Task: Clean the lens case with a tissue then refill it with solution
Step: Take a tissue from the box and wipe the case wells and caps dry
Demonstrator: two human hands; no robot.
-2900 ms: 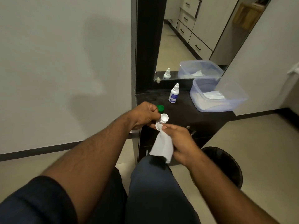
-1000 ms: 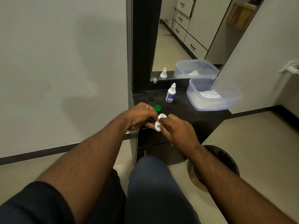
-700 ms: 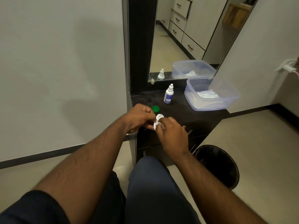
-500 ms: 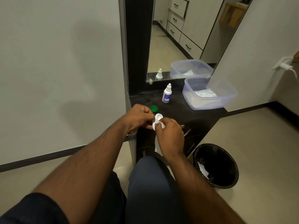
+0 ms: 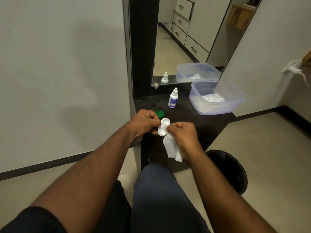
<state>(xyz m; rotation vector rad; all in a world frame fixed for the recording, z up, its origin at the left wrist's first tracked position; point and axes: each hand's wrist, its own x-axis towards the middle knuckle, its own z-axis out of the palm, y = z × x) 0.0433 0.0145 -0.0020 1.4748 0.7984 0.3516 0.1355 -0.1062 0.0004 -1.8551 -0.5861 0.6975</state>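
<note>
Head view: left hand [image 5: 145,122] pinches the open case [image 5: 163,127] over the counter's [image 5: 185,113] near edge; right hand [image 5: 183,134] grips the tissue [image 5: 172,147] beside it. Wiping looks midway. Refill remains: bottle [image 5: 173,98] stands untouched, green cap [image 5: 159,113] off.

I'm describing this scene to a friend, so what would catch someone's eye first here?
Two bare hands meet at centre: the left hand holds an open white lens case, the right hand a white tissue. Behind, on the dark counter, stand a small solution bottle and a clear tub.
</note>
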